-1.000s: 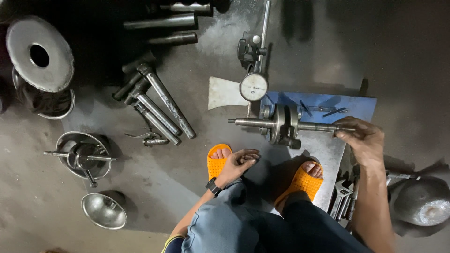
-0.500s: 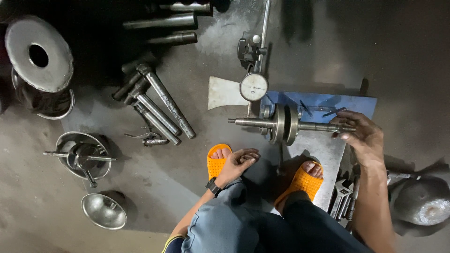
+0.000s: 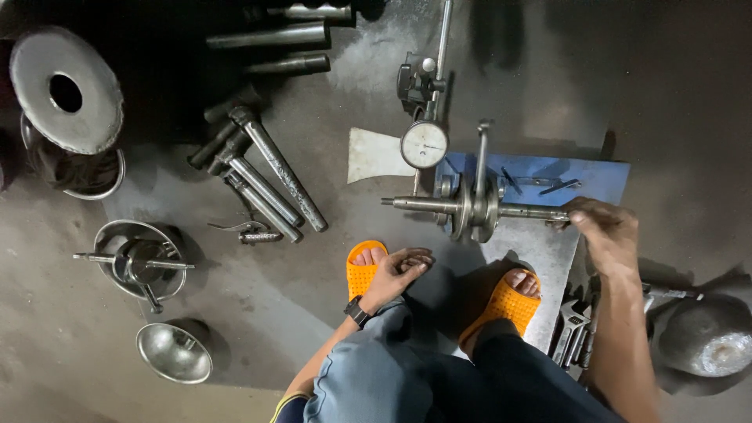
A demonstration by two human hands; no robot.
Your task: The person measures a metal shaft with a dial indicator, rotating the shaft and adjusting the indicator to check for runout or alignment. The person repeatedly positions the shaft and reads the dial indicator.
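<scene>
A steel crankshaft [image 3: 470,207] lies across a blue stand [image 3: 595,182] on the floor, with its connecting rod [image 3: 481,153] pointing straight up. My right hand [image 3: 605,233] grips the right end of the crankshaft's shaft. A dial gauge [image 3: 424,144] on a rod stand sits just left of the rod. My left hand [image 3: 399,274] rests on my left foot in an orange sandal [image 3: 362,270], fingers loosely apart, holding nothing.
Long steel tubes and sockets [image 3: 266,176] lie to the left. A round metal disc [image 3: 66,90] rests on a bowl at far left. Two more metal bowls [image 3: 174,352] sit lower left. Wrenches [image 3: 573,333] and a round metal part [image 3: 709,337] lie at right.
The crankshaft has turned under my right hand: its connecting rod swung from lying down near the wheels to pointing straight up. My left hand stayed on my foot.
</scene>
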